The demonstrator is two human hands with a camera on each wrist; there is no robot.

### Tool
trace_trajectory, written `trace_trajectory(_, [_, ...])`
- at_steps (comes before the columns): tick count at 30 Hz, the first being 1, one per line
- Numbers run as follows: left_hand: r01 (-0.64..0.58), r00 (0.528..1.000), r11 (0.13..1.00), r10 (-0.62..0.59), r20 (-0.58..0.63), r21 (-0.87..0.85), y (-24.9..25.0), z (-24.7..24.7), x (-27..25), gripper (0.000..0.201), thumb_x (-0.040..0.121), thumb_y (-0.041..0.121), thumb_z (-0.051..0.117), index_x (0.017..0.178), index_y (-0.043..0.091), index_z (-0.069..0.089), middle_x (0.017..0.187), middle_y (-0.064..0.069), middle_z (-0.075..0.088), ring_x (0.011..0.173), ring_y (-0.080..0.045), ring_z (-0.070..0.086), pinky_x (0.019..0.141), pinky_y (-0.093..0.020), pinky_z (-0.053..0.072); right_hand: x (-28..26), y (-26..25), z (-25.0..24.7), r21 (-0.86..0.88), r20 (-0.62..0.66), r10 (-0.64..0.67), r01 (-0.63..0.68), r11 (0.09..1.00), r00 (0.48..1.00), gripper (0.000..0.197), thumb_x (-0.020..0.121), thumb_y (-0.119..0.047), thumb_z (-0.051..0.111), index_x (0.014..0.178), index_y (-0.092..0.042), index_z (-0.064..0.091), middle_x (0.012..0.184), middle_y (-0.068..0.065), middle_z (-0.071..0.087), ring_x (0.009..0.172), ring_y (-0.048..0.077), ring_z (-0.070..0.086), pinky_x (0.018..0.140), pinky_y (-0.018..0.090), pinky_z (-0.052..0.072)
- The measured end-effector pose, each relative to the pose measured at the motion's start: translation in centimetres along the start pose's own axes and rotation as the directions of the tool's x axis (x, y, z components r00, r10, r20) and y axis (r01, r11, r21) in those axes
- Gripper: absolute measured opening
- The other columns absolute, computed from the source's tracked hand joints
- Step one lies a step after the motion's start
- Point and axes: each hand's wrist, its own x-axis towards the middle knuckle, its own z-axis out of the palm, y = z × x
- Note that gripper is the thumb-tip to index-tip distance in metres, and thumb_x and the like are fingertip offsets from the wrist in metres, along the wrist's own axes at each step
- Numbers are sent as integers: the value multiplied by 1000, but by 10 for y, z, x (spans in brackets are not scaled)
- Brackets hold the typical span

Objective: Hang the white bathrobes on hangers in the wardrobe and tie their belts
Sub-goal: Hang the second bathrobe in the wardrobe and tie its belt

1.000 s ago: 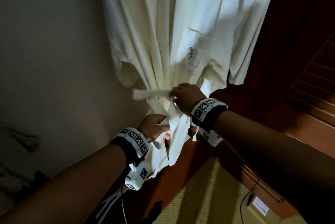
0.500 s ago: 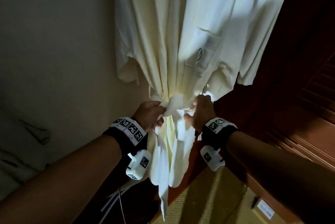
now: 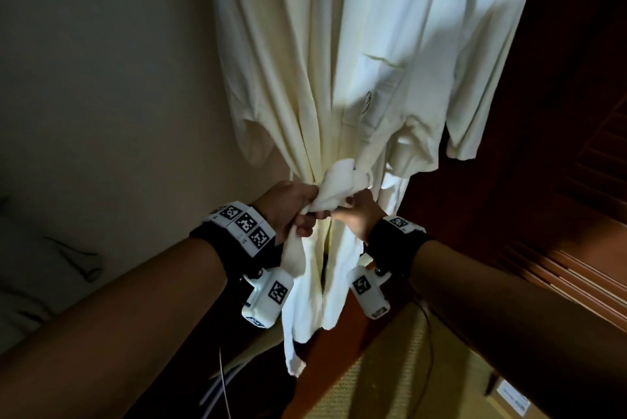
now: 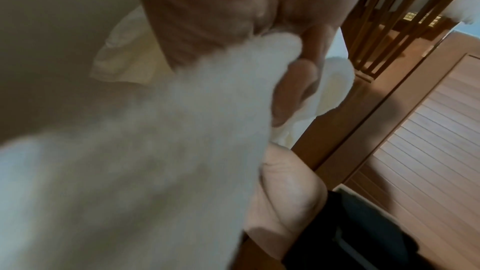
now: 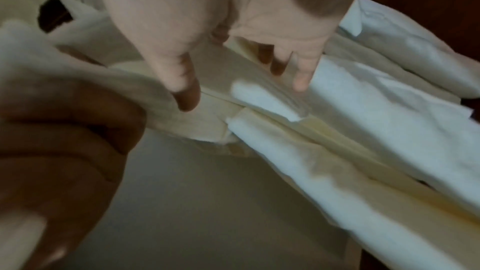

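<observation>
A: Head view, hands?
B: Left hand (image 3: 288, 206) at frame center, fingers curled tight round the belt (image 3: 339, 186), just left of the bunched knot. One belt tail drops below that fist toward the lower middle. Right hand (image 3: 359, 215) just right of it, thumb tip against the belt under the knot; its other fingers are hidden behind the cloth, so can't tell how far they curl.
A: Robe?
B: White bathrobe (image 3: 356, 62) hangs from the top center, gathered at the waist by the belt, between the pale wall (image 3: 101, 79) at left and dark wood door (image 3: 559, 147) at right.
A: Any writing?
B: Small round emblem (image 3: 366, 102) on the chest pocket, too small to read. Wristbands (image 3: 244, 227) carry black-and-white square markers, no text. White label on a box (image 3: 514, 400) at lower right, unreadable.
A: Left wrist view?
B: Blurred. Left-hand fingers (image 4: 298, 81) wrapped round a thick wad of belt cloth (image 4: 182, 120) filling the lower left. Slatted wood panel (image 4: 428, 151) at right.
A: Right wrist view?
B: Right thumb (image 5: 182, 81) and fingers (image 5: 303, 69) point down onto the robe folds (image 5: 376, 130), spread and only loosely bent, tips touching fabric. A firm pinch isn't visible here. Left fist (image 5: 64, 130) looms at lower left, clenched on cloth.
</observation>
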Motion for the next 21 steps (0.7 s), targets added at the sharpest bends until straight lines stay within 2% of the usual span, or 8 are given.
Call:
trace_trajectory(3, [34,999,998,-34,2,47,5,0,-5,22,87,13,42,72,5,56,53,-5,46,33,-8,25,41,-19,21,0,-13,-8,-18,11,-22,22,1000,1000,12,91,-5,61,100,3,64,88,7,64,77,1,57,66,15,40])
trace_trajectory(6, [-24,998,990,31,-47,139,9,-2,-1,15,90,11,45,77,6,51,54,-6,41,34,-11,25,42,-20,21,2,-14,-15,-169,114,24,-4,986,993,33,102,-20,45,98,6,64,98,20,65,93,27,58,75,32,39])
trace_trajectory(8, [-88,985,945,131,-117,315,12,-10,5,14,93,15,50,84,5,54,49,-4,39,35,-15,29,43,-21,23,3,-6,-20,-321,90,22,8,947,996,36,101,-25,41,71,-9,53,75,10,54,83,26,53,68,32,31])
trace_trajectory(10, [-138,956,767,268,-118,626,15,-23,17,25,95,18,53,85,-5,58,51,-5,46,41,-21,41,46,-27,31,0,1,-31,-494,103,22,32,869,994,35,97,-25,41,64,-15,38,67,4,46,76,25,49,66,31,28])
trace_trajectory(12, [-123,930,441,365,-53,889,17,-38,30,24,95,14,54,95,-6,65,81,-15,64,73,-28,61,66,-34,44,-1,6,-53,-674,152,83,42,738,985,27,99,-22,39,76,-11,47,86,12,58,88,30,57,71,32,35])
trace_trajectory(14, [-47,893,282,442,-86,958,19,-68,46,22,94,15,55,102,-1,68,104,-18,66,98,-31,62,85,-37,47,4,13,-90,-770,69,162,-51,636,984,29,101,-23,37,99,-5,60,110,17,62,105,32,59,80,32,41])
trace_trajectory(19, [367,756,288,462,-464,885,21,-153,56,36,95,24,50,61,13,56,85,-16,66,67,-27,54,65,-31,41,6,48,-178,-853,-170,306,-295,431,937,40,104,-27,35,124,-3,59,131,16,57,117,31,57,89,30,44])
trace_trajectory(21, [391,768,291,420,-484,873,13,-156,66,39,96,25,49,61,9,54,87,-20,67,67,-27,54,65,-31,40,8,58,-175,-850,-164,338,-307,429,927,37,102,-30,39,119,-5,61,122,15,61,107,30,60,80,30,45])
